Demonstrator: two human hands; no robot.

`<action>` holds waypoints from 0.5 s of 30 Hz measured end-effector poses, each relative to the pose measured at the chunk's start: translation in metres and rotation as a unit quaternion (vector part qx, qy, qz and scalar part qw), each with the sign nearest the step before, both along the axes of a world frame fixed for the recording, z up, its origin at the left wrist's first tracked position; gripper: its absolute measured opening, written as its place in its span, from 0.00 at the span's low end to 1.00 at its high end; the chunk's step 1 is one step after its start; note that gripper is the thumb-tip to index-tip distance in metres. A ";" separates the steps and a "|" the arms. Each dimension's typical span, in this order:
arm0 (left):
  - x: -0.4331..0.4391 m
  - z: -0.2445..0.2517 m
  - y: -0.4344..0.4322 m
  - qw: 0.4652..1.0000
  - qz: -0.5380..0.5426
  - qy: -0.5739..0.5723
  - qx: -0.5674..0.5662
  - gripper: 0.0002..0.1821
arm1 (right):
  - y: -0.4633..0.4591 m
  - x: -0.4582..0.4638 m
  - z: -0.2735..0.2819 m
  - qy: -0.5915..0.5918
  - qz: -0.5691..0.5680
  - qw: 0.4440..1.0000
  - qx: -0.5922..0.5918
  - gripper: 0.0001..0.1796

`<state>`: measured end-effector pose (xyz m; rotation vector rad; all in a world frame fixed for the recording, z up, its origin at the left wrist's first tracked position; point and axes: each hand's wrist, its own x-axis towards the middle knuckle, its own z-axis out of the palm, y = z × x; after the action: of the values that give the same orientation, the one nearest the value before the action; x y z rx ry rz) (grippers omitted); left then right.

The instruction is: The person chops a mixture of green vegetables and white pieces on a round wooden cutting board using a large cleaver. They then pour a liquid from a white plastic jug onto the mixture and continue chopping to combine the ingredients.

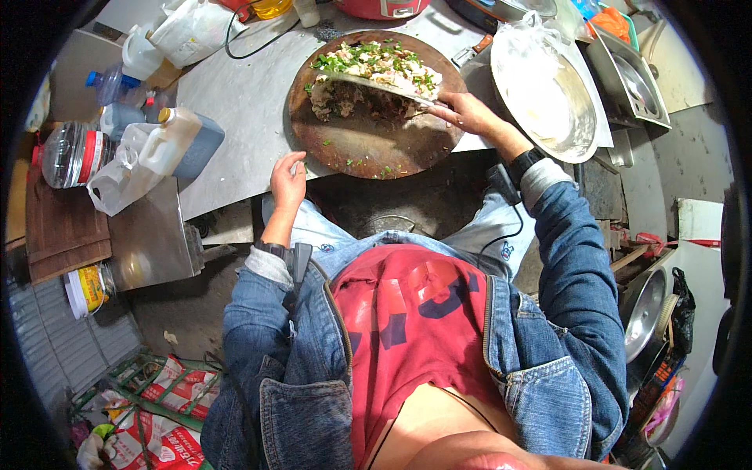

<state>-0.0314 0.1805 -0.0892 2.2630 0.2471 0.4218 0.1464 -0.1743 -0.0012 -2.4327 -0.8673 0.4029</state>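
My right hand [470, 114] grips the handle of a cleaver [376, 88], whose blade lies across a heap of chopped food with green herbs [382, 64]. The heap rests on the far half of a round wooden chopping board [376, 141]; a darker, minced-looking part of it lies on the near side of the blade. Small green bits are scattered near the board's front edge. My left hand [288, 179] is at the table's front edge, left of the board, fingers slightly bent and holding nothing.
Right of the board stand a large metal basin [578, 138] with a clear plastic bag [529, 53] and a knife with a wooden handle [483, 43]. Plastic jugs [200, 141] and bottles crowd the left side of the grey table [235, 106]. A red appliance [382, 7] stands behind the board.
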 end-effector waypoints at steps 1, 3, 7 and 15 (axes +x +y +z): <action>0.007 0.004 0.000 0.997 -0.028 -0.041 0.064 0.11 | 0.006 -0.003 -0.003 0.022 -0.023 0.999 0.005 0.22; 0.023 0.010 -0.003 0.993 -0.047 0.005 0.107 0.13 | 0.019 -0.014 -0.007 0.057 -0.084 0.993 0.054 0.25; 0.045 0.017 -0.015 0.978 -0.073 0.073 0.183 0.19 | 0.035 -0.053 0.003 0.222 -0.193 0.930 0.220 0.22; 0.040 0.025 -0.035 0.938 -0.106 0.168 0.284 0.33 | 0.042 -0.097 -0.006 0.388 -0.324 0.821 0.264 0.23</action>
<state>0.0088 0.1452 -0.0647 2.8927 0.0499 -0.0243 0.0498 -0.1322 -0.0077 -1.6411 0.2061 0.6934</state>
